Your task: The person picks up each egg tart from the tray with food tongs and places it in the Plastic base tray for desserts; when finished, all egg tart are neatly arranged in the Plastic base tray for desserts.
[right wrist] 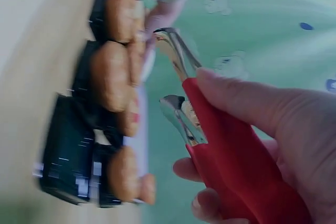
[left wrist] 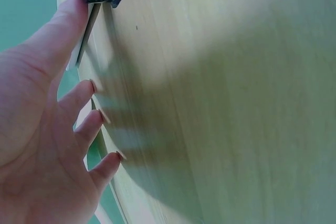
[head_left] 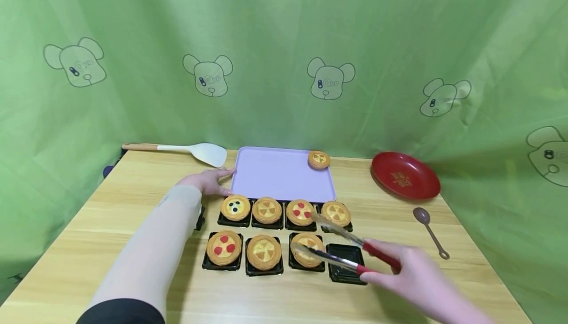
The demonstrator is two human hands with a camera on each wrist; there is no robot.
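Observation:
My left hand (head_left: pixel 208 182) touches the left edge of a lavender tray (head_left: pixel 275 173), its fingers spread and fairly straight. At that tray's back right corner lies a single tart (head_left: pixel 319 160). In my right hand (head_left: pixel 410 267) I grip metal tongs with red handles (right wrist: pixel 226 140). The tongs' arms stand apart with nothing between the tips, over the right part of two rows of tarts. One arm overlaps a front-row tart (head_left: pixel 306 251); the other crosses a back-row tart (head_left: pixel 336 213). Beneath the tongs sits a black square holder (head_left: pixel 346 264) without a tart.
Red-topped tarts (head_left: pixel 224 248) and others sit in black holders before the tray. A white spatula with a wooden handle (head_left: pixel 208 154) lies back left. On the right are a red plate (head_left: pixel 406 176) and a brown spoon (head_left: pixel 422 215). A green curtain (head_left: pixel 275 117) hangs behind the table.

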